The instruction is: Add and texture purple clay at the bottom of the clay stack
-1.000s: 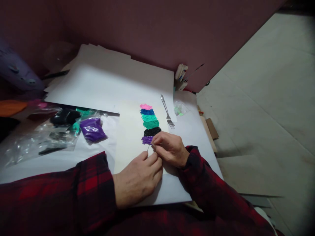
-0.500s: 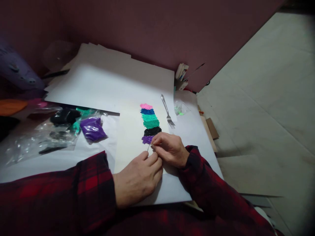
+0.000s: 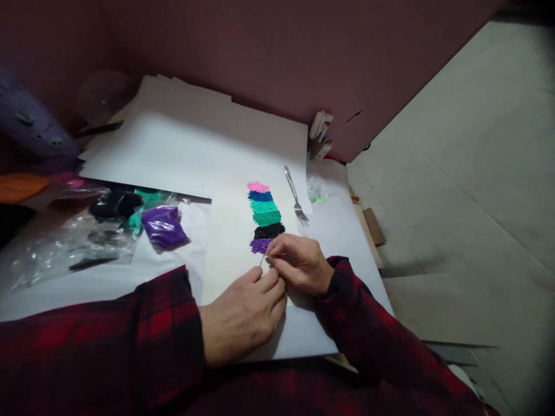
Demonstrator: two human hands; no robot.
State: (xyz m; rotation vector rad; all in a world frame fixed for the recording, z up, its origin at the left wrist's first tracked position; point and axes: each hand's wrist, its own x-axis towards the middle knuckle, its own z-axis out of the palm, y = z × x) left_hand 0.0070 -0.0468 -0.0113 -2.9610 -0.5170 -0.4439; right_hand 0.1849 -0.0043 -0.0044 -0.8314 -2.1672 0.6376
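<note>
Bands of textured modelling clay in pink, blue, green, black and purple (image 3: 259,247) run down a cream sheet (image 3: 229,231). Just below the purple band, my left hand (image 3: 247,312) is closed around a thin, needle-like tool (image 3: 262,261), most of it hidden by the fingers. My right hand (image 3: 299,260) is pinched at the tool's upper end, over the band's lower right edge. Whether a bit of clay sits between those fingertips is too small to tell. A metal fork (image 3: 295,196) lies to the right of the bands, tines toward me.
Left of the sheet sit a purple clay packet (image 3: 163,226), black clay (image 3: 115,205) and clear plastic bags (image 3: 104,240). Large white sheets (image 3: 195,138) are stacked against the wall. A small bag with green clay (image 3: 319,193) lies near the table's right edge.
</note>
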